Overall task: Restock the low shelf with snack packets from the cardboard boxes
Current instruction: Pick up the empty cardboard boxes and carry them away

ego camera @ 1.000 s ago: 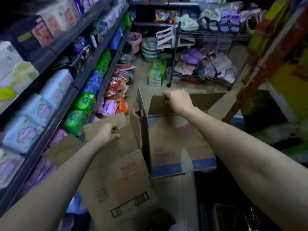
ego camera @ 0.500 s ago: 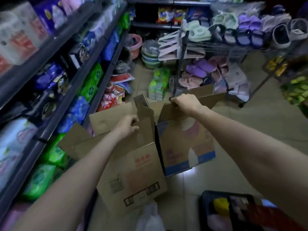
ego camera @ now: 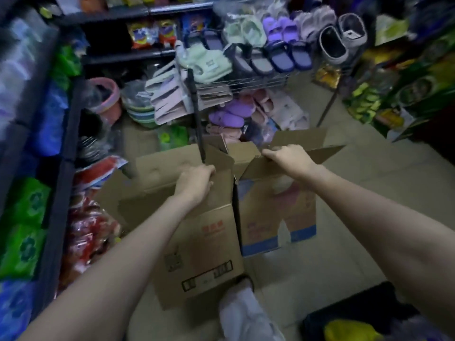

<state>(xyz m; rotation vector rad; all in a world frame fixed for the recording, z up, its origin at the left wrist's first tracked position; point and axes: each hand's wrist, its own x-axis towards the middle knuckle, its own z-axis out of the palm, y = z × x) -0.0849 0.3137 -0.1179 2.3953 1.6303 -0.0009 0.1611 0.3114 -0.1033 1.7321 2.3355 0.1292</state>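
My left hand [ego camera: 195,181] curls over the top flap edge of the plain cardboard box [ego camera: 197,244]; my right hand [ego camera: 286,157] grips the flap of the blue-banded cardboard box [ego camera: 275,217]. Two boxes stand upright, mouths up, touching side by side on the floor [ego camera: 369,193], just right of the low shelf [ego camera: 56,217] of red snack packets [ego camera: 88,232].

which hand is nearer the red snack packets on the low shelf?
Left. The left hand grips the plain box beside the red snack packets; the right hand grips the blue-banded box, farther off.
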